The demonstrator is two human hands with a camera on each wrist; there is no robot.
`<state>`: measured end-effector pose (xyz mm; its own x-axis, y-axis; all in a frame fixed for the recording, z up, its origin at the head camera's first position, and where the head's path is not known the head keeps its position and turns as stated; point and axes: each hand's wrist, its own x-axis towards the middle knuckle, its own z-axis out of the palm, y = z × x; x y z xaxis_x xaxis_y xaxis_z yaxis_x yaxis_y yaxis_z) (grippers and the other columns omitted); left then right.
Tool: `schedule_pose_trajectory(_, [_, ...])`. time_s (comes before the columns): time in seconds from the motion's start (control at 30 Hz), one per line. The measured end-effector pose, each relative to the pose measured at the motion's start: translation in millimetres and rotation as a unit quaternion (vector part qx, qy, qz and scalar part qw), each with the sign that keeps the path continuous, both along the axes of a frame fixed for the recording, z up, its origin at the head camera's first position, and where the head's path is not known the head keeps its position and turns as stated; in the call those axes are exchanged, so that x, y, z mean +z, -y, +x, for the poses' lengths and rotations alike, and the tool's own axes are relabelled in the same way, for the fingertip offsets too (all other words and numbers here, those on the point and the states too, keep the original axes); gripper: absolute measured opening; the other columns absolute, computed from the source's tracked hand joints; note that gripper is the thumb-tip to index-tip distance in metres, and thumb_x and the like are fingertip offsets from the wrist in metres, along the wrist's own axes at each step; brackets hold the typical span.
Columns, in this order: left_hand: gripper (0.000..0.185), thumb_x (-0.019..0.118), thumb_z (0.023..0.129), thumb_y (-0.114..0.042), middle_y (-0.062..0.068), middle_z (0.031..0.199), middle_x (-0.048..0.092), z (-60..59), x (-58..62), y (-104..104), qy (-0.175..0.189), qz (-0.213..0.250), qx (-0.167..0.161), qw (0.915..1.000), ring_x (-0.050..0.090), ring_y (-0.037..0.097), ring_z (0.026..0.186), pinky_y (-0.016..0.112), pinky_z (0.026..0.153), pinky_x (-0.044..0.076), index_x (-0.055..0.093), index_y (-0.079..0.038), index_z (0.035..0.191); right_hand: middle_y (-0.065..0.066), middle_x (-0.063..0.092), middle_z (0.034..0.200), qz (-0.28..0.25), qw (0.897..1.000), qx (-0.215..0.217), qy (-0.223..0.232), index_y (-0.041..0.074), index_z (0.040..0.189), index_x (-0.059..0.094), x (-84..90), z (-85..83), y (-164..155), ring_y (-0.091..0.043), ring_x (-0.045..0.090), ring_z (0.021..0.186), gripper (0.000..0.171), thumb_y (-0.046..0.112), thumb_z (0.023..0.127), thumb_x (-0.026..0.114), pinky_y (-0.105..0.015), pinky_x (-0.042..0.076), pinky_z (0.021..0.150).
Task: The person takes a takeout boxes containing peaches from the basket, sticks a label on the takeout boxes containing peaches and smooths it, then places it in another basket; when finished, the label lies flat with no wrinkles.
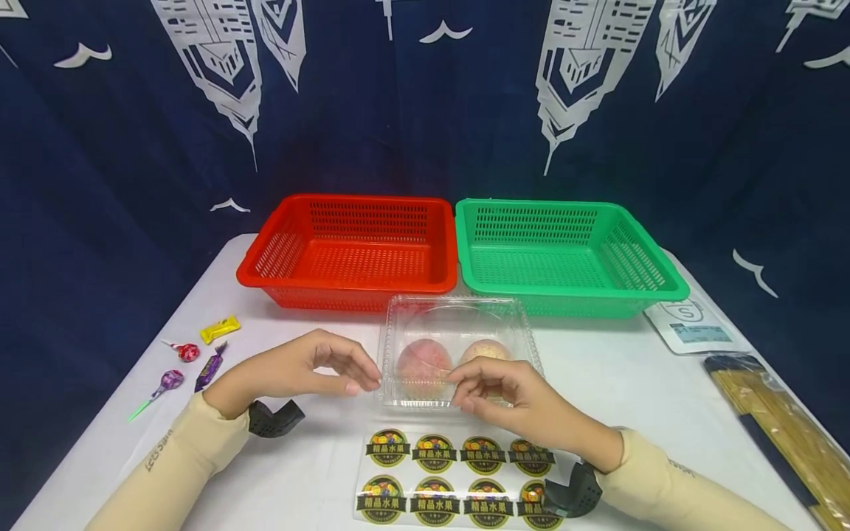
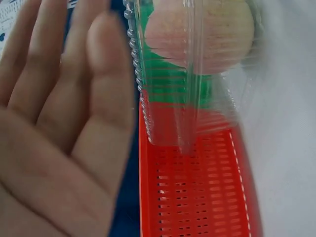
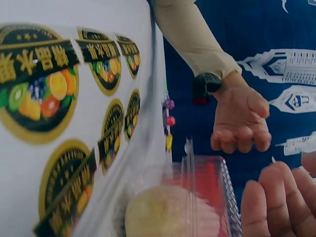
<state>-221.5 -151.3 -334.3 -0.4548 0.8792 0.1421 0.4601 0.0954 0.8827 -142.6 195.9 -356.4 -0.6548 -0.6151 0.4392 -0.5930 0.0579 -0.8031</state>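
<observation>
A clear plastic clamshell box (image 1: 458, 324) stands shut on the white table (image 1: 631, 383) with two pale pink fruits (image 1: 423, 361) inside. My left hand (image 1: 361, 380) hovers at its left front corner, fingers loosely curled and holding nothing. My right hand (image 1: 465, 391) is at the front rim, fingers relaxed and bent, gripping nothing that I can see. The left wrist view shows straight fingers (image 2: 64, 123) beside the box (image 2: 187, 74). In the right wrist view my fingertips (image 3: 271, 207) sit just off the box (image 3: 202, 197). A sheet of round fruit stickers (image 1: 451, 472) lies in front of the box.
A red basket (image 1: 352, 276) and a green basket (image 1: 571, 291) stand side by side behind the box. Several wrapped sweets (image 1: 199, 354) lie at the left. A white pouch (image 1: 693, 328) and a pack of spaghetti (image 1: 777, 428) lie at the right edge.
</observation>
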Motion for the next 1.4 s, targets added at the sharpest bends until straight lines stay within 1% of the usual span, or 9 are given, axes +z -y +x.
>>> schedule_pose_trajectory(0.13, [0.023, 0.071, 0.101, -0.007, 0.028, 0.110, 0.077, -0.5, -5.3, 2.2, 0.047, -0.054, -0.065, 0.9953, 0.076, 0.041, 0.102, 0.034, 0.094, 0.060, 0.073, 0.007, 0.119, -0.016, 0.075, 0.098, 0.019, 0.999, 0.039, 0.006, -0.005, 0.126, 0.068, -6.0, 2.1, 7.0, -0.014, 0.073, 0.092, 0.027, -0.012, 0.100, 0.065, -0.033, 0.064, 0.083])
schedule_pose_trajectory(0.27, [0.029, 0.072, 0.101, -0.009, 0.029, 0.110, 0.076, -0.6, -13.8, 1.8, 0.111, -0.101, -0.083, 0.9852, 0.077, 0.028, 0.101, 0.029, 0.092, 0.059, 0.071, 0.013, 0.120, -0.018, 0.076, 0.098, 0.037, 0.996, 0.076, 0.006, -0.008, 0.128, 0.066, -13.8, 3.3, 15.0, -0.014, 0.073, 0.091, 0.028, -0.010, 0.100, 0.066, -0.033, 0.065, 0.082])
schedule_pose_trajectory(0.37, [0.031, 0.073, 0.099, -0.008, 0.026, 0.109, 0.077, -1.5, -22.2, 2.1, 0.151, -0.132, -0.079, 0.9766, 0.073, 0.012, 0.098, 0.025, 0.090, 0.058, 0.070, 0.014, 0.121, -0.017, 0.077, 0.099, 0.055, 0.994, 0.091, 0.029, -0.008, 0.128, 0.066, -18.6, 5.2, 21.3, -0.010, 0.072, 0.094, 0.027, -0.008, 0.101, 0.066, -0.033, 0.065, 0.082])
schedule_pose_trajectory(0.47, [0.032, 0.073, 0.099, -0.006, 0.019, 0.106, 0.079, -2.4, -29.0, 2.1, 0.177, -0.155, -0.068, 0.9696, 0.070, 0.007, 0.095, 0.022, 0.088, 0.056, 0.068, 0.015, 0.123, -0.017, 0.077, 0.100, 0.074, 0.989, 0.099, 0.081, -0.007, 0.129, 0.067, -22.1, 8.5, 27.2, -0.004, 0.070, 0.095, 0.026, -0.004, 0.103, 0.065, -0.031, 0.065, 0.082])
schedule_pose_trajectory(0.63, [0.034, 0.073, 0.098, -0.006, 0.004, 0.094, 0.077, -2.7, -35.4, 3.4, 0.172, -0.185, -0.033, 0.9669, 0.062, 0.005, 0.085, 0.019, 0.080, 0.049, 0.067, 0.013, 0.125, -0.010, 0.076, 0.097, 0.110, 0.979, 0.107, 0.134, -0.005, 0.131, 0.068, -29.2, 11.9, 37.6, 0.005, 0.063, 0.084, 0.027, 0.002, 0.105, 0.065, -0.023, 0.063, 0.076])
schedule_pose_trajectory(0.73, [0.035, 0.074, 0.098, -0.007, -0.004, 0.089, 0.074, -1.5, -38.8, 3.1, 0.161, -0.194, -0.012, 0.9677, 0.056, 0.004, 0.080, 0.019, 0.074, 0.044, 0.068, 0.012, 0.126, -0.006, 0.075, 0.095, 0.136, 0.976, 0.106, 0.131, -0.003, 0.131, 0.069, -34.5, 12.0, 43.6, 0.009, 0.059, 0.077, 0.027, 0.004, 0.105, 0.066, -0.019, 0.060, 0.070])
schedule_pose_trajectory(0.87, [0.034, 0.074, 0.098, -0.007, -0.004, 0.086, 0.073, 0.5, -42.9, -0.4, 0.168, -0.190, 0.007, 0.9673, 0.054, 0.004, 0.074, 0.018, 0.069, 0.044, 0.069, 0.012, 0.126, -0.005, 0.075, 0.095, 0.153, 0.974, 0.110, 0.123, -0.002, 0.134, 0.068, -41.9, 10.8, 48.5, 0.012, 0.057, 0.072, 0.029, 0.003, 0.105, 0.065, -0.019, 0.059, 0.065])
schedule_pose_trajectory(1.13, [0.030, 0.074, 0.098, -0.005, -0.001, 0.087, 0.077, 3.3, -47.9, -8.3, 0.223, -0.174, 0.029, 0.9587, 0.060, 0.003, 0.070, 0.016, 0.062, 0.052, 0.072, 0.011, 0.123, -0.007, 0.074, 0.092, 0.151, 0.978, 0.107, 0.096, -0.003, 0.134, 0.066, -55.3, 7.3, 50.7, 0.013, 0.054, 0.073, 0.031, -0.001, 0.103, 0.065, -0.017, 0.058, 0.065])
schedule_pose_trajectory(1.4, [0.032, 0.071, 0.100, -0.004, -0.005, 0.091, 0.076, 5.7, -53.1, -10.8, 0.265, -0.172, 0.014, 0.9487, 0.064, 0.002, 0.081, 0.016, 0.062, 0.055, 0.071, 0.011, 0.127, -0.005, 0.070, 0.086, 0.133, 0.987, 0.086, 0.036, 0.001, 0.150, 0.055, -63.5, 3.9, 53.3, 0.013, 0.053, 0.074, 0.052, -0.006, 0.099, 0.066, -0.017, 0.058, 0.064])
